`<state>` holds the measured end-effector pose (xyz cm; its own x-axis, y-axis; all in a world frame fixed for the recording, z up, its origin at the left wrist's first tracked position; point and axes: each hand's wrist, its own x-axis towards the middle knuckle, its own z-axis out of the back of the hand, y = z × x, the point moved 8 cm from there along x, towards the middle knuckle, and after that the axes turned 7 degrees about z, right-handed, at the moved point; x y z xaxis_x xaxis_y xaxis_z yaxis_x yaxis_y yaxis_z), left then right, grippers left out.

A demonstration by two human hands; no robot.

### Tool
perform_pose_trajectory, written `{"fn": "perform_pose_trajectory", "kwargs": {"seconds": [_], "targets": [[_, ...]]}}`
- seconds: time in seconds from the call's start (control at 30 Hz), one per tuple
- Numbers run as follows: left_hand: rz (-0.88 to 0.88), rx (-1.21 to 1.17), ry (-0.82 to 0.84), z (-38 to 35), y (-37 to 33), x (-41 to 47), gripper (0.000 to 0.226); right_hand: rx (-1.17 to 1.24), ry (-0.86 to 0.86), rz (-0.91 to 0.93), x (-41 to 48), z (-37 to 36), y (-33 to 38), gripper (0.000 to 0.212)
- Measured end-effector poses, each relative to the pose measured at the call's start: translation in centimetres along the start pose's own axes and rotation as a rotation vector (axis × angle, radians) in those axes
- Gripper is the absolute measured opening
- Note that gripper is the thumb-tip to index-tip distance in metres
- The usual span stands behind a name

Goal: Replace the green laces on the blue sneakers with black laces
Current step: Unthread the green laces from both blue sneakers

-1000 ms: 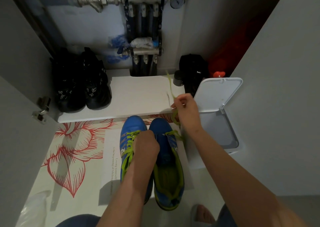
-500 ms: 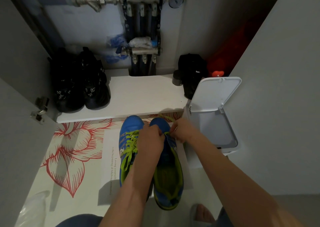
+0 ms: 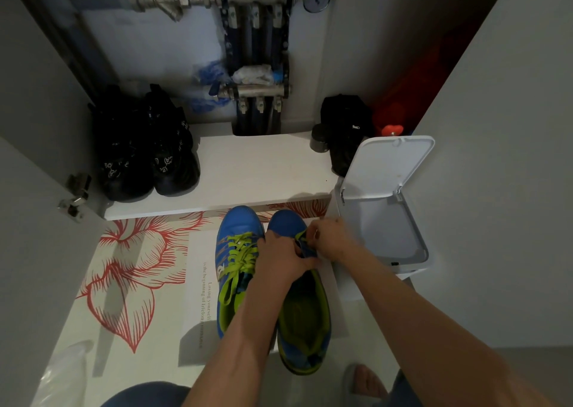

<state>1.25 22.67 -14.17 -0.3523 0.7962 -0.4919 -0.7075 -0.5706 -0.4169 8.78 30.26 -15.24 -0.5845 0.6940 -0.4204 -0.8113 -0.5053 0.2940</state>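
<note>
- Head view, the only one. Both blue sneakers stand side by side on a paper sheet laid on the flower mat. Their toes point at the mat's far edge.
- The laced sneaker keeps its full green lace, crossed and loose. It is untouched, so I judge it is waiting its turn.
- The other sneaker sits toward the sheet's right edge. Its mouth gapes and the green lining shows, with no lace over most of the tongue.
- A short bit of green lace end shows near that toe, at the lowest eyelets.
- My left hand is curled over the other sneaker's upper, gripping it. I'd say it pins the shoe so the pull does not drag it.
- My right hand is closed in a pinch on the green lace end, beside the left knuckles. It looks set to draw it out of the last holes.
- The white bin stands just off the sheet's right edge with its lid up. It's probably placed there to take the old laces.
- No black laces in sight; I cannot tell where they are.
- Black shoes sit at the left end of the white shelf, well apart from the work.
- Stage: stripping nearly done on one shoe, not begun on the other.
</note>
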Motion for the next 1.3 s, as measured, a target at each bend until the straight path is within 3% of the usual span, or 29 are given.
{"fn": "perform_pose_trajectory", "kwargs": {"seconds": [0.07, 0.13, 0.27, 0.37, 0.47, 0.57, 0.67, 0.77, 0.83, 0.97, 1.07, 1.13, 1.2, 1.3], "targets": [[-0.002, 0.027, 0.0, -0.1, 0.1, -0.1, 0.046, -0.048, 0.041, 0.024, 0.0, -0.1, 0.4, 0.022], [-0.007, 0.03, -0.021, 0.0, 0.2, -0.2, 0.046, 0.054, 0.03, 0.044, 0.0, 0.9, 1.2, 0.028], [0.001, 0.005, -0.023, 0.1, 0.3, -0.6, 0.045, 0.804, -0.111, 0.025, -1.0, 4.8, 2.3, 0.018], [0.002, 0.001, -0.01, 0.2, 0.1, -0.8, 0.051, 1.279, -0.262, 0.183, -2.8, 9.4, 4.0, 0.019], [0.003, -0.04, -0.03, 0.5, -0.1, -0.7, 0.07, 1.599, -0.323, 0.425, -4.8, 13.1, 6.4, 0.024], [0.005, -0.066, -0.014, 0.2, -0.2, -0.6, 0.086, 1.819, -0.267, 0.581, -6.0, 14.9, 8.1, 0.023], [0.022, -0.068, -0.098, 0.1, -0.1, -0.5, 0.053, 1.927, -0.246, 0.608, -6.2, 15.2, 8.4, 0.021], [-0.026, -0.266, -0.259, 1.1, -0.2, -0.3, 0.03, 1.846, -0.21, 0.579, -5.6, 14.2, 8.6, 0.019], [-0.026, -0.443, -0.317, 1.8, 0.0, -0.4, 0.024, 1.669, -0.247, 0.484, -4.9, 13.2, 7.9, 0.018], [0.041, -0.842, -0.433, 4.6, 0.3, -1.0, 0.019, 1.008, -0.409, 0.14, -3.7, 11.0, 4.0, 0.013], [-0.069, -1.166, -0.471, 7.6, -1.1, -2.5, 0.019, 0.544, -0.297, 0.07, -3.2, 9.3, 3.1, 0.01], [-0.113, -1.302, -0.462, 9.1, -1.7, -3.3, 0.02, 0.527, -0.135, 0.153, -3.1, 8.1, 4.1, 0.021], [-0.116, -1.378, -0.455, 10.0, -1.6, -3.7, 0.018, 0.529, -0.015, 0.247, -3.3, 7.7, 5.3, 0.018], [-0.145, -1.369, -0.446, 10.6, -1.6, -3.9, 0.014, 0.486, 0.017, 0.274, -3.1, 7.3, 5.5, 0.013]]}}
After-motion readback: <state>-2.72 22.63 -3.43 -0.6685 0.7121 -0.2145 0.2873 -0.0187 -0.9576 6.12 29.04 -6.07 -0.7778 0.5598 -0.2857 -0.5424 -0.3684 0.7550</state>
